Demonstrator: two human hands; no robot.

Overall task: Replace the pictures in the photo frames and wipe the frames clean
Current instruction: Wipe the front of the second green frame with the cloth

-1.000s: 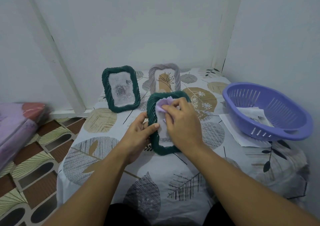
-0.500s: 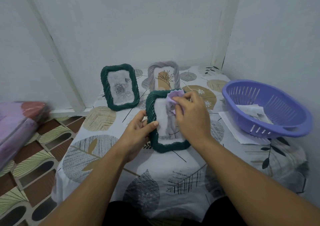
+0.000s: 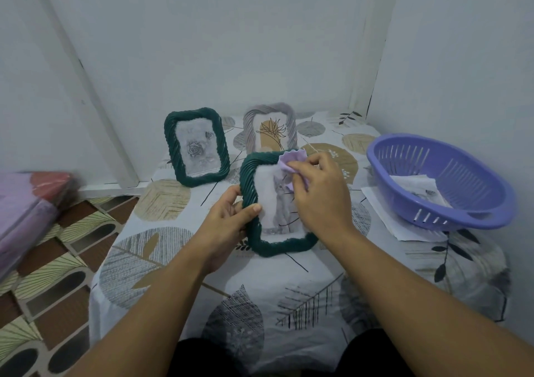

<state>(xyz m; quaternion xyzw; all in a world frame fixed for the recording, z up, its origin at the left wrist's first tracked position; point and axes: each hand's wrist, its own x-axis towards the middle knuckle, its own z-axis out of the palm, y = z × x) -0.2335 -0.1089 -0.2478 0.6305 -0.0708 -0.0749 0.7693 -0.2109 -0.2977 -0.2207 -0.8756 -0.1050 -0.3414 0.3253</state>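
The left hand (image 3: 228,226) clasps the left edge of a dark green rope-pattern photo frame (image 3: 254,203), thumb pressed across the front of the border and fingers wrapped behind, holding it tilted up from the table. The right hand (image 3: 320,200) pinches a crumpled lilac cloth (image 3: 289,163) between thumb and fingertips and presses it against the upper right part of the frame's glass. Behind the glass a grey cat picture (image 3: 280,212) is visible. The held frame sits near the middle of the table, its lower edge touching or just above a leaf-print tablecloth (image 3: 260,304); which of the two cannot be told.

Farther back on the left, a second green frame (image 3: 196,148) stands upright and shows a rose drawing. Just to its right, a grey-lilac frame (image 3: 270,125) stands partly hidden behind the held frame; only the tablecloth pattern shows through its opening.

At the right edge of the table a purple slotted plastic basket (image 3: 450,180) rests on a white paper sheet (image 3: 384,212) and contains loose printed pictures (image 3: 416,186). On the far left lies a stack of folded bedding (image 3: 26,203) over a patterned floor (image 3: 57,261).
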